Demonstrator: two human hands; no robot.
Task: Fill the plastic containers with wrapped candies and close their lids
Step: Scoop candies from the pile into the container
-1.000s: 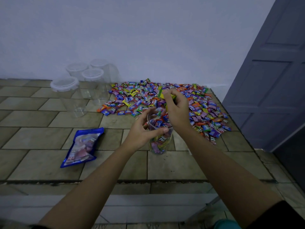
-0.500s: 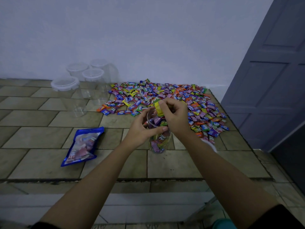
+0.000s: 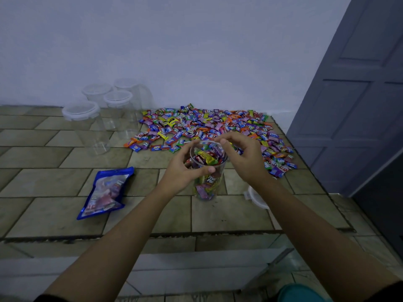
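A clear plastic container (image 3: 207, 179), nearly full of wrapped candies, stands on the tiled counter in front of me without a lid. My left hand (image 3: 185, 168) grips its upper left side, thumb across the front. My right hand (image 3: 244, 158) hovers at the right of the rim with fingers loosely curled and nothing in them. A yellow candy lies on top inside. The big pile of wrapped candies (image 3: 209, 127) spreads behind the container. A white lid (image 3: 256, 197) lies on the counter, partly hidden under my right forearm.
Several empty clear containers (image 3: 87, 125) with lids on stand at the back left near the wall. A blue candy bag (image 3: 106, 190) lies flat at the left. The counter's front edge (image 3: 174, 235) runs below my forearms. A grey door (image 3: 359, 105) is at the right.
My right hand brought a yellow candy from the pile to the container's mouth and let it go inside; it now sits empty at the rim. The left hand kept its hold.
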